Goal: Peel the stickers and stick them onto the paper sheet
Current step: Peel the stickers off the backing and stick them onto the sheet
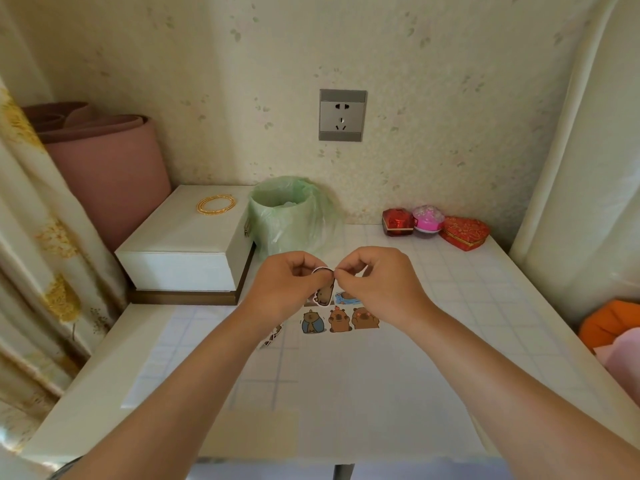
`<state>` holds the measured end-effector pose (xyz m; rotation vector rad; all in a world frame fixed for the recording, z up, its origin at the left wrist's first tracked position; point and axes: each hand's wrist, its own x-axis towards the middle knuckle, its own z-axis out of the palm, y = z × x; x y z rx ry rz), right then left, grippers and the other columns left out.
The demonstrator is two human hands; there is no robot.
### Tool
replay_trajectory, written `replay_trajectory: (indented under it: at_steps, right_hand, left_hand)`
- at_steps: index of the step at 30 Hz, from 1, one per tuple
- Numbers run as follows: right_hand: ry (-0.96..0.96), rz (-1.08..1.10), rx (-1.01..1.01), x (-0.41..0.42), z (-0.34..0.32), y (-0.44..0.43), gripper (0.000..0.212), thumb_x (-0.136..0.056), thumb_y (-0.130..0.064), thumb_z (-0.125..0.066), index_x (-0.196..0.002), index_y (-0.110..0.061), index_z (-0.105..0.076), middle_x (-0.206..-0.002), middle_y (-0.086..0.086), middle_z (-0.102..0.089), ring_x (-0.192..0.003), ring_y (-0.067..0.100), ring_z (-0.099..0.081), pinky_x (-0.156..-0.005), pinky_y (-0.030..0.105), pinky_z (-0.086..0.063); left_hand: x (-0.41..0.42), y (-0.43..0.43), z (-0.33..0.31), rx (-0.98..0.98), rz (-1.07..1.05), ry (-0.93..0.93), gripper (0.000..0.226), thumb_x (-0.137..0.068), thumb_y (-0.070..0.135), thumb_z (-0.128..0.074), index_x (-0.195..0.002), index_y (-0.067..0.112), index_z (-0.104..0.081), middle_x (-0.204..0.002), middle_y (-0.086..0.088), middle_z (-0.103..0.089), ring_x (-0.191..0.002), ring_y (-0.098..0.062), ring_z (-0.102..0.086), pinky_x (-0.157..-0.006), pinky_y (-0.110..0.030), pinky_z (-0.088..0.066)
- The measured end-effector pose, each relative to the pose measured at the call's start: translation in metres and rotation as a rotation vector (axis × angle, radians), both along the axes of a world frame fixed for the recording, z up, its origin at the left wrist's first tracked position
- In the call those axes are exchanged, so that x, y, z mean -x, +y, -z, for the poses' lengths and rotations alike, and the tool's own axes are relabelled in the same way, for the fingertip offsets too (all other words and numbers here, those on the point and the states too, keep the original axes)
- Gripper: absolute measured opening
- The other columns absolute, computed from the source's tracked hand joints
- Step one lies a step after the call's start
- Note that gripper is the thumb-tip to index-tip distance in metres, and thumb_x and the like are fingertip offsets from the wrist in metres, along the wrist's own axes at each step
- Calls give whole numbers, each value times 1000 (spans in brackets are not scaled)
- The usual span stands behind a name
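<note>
A brown capybara sticker (324, 293) hangs in the air between both hands, above the table. My left hand (289, 284) pinches its upper left edge. My right hand (375, 280) pinches the top edge right beside it with thumb and forefinger. Below the hands a white paper sheet (363, 375) lies on the table. Three capybara stickers (339, 319) sit in a row on it, and a bluish one (347, 297) shows behind my right hand. More loose stickers (273, 336) peek out under my left wrist.
A small bin lined with a green bag (289, 216) stands just behind the hands. A white box (187, 244) with a gold bead ring (216, 204) is at the back left. Red and pink trinket boxes (434, 225) sit at the back right. Orange cloth (609, 323) lies at the right edge.
</note>
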<state>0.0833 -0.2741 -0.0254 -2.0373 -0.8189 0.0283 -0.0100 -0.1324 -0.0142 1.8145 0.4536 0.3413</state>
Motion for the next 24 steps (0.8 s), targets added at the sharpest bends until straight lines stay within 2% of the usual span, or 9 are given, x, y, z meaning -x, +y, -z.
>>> replay_trajectory:
  at_steps: [3,5,9,11,13,16,19,22,24]
  right_hand:
    - [-169,4,96,0,0,-4,8,-84,-28,-73,-76,-31,-74,-75,-21,-69,-62,-7,-57,-55,14,-36]
    - [-182,-30,96,1,-1,-5,8,-85,-27,-72,-78,-31,-74,-77,-20,-70,-60,-6,-57,-54,13,-36]
    - [236,-88,-93,0,-10,-3,13,-90,-20,-69,-80,-20,-77,-78,-7,-74,-54,4,-54,-57,21,-47]
    - [439,-117,-123,-2,-16,-4,15,-93,-18,-65,-85,-13,-77,-81,-1,-75,-56,11,-54,-51,21,-43]
    - [505,-149,-118,-3,-18,-7,14,-94,-20,-66,-89,-12,-77,-82,-1,-75,-57,12,-54,-48,21,-39]
    - [468,-159,-99,-4,-19,-9,13,-93,-22,-68,-88,-14,-77,-81,-1,-75,-57,11,-55,-48,20,-40]
    - [403,-132,-108,-5,-18,-8,16,-94,-20,-66,-84,-13,-76,-69,-4,-70,-55,11,-53,-50,17,-43]
    - [245,-87,-48,-4,-12,-5,21,-96,-22,-63,-77,-19,-73,-61,-7,-65,-54,11,-53,-56,25,-47]
    - [206,-81,-39,-3,-10,-2,21,-96,-23,-63,-77,-22,-73,-67,-4,-69,-53,8,-54,-59,28,-48]
  left_hand:
    - [-1,-4,3,4,6,-8,5,-88,9,-69,-86,6,-73,-65,-7,-70,-52,-7,-59,-50,-13,-46]
    - [-1,-5,4,11,9,-24,6,-88,8,-67,-87,4,-71,-66,-12,-69,-53,-9,-58,-51,-14,-46]
    - [-3,-1,3,19,10,-66,8,-89,8,-64,-86,5,-71,-69,-18,-67,-59,-14,-58,-55,-16,-47]
    - [-2,-1,1,29,38,-90,8,-89,7,-64,-86,4,-71,-67,-17,-65,-59,-16,-55,-56,-16,-47]
    - [-2,-2,0,24,66,-110,8,-89,8,-66,-86,4,-72,-68,-18,-65,-59,-16,-54,-57,-17,-46]
    - [-1,-2,0,26,82,-126,9,-91,10,-66,-88,5,-73,-69,-17,-67,-59,-14,-55,-56,-16,-46]
    - [-1,-3,0,41,87,-137,10,-92,11,-65,-89,6,-74,-69,-13,-68,-59,-12,-57,-57,-15,-46]
    - [-2,-5,2,30,71,-133,10,-92,13,-66,-88,9,-75,-70,-11,-70,-59,-10,-57,-56,-15,-45]
    - [-3,-6,2,25,41,-127,11,-91,13,-66,-86,10,-75,-67,-10,-68,-58,-9,-56,-55,-16,-45]
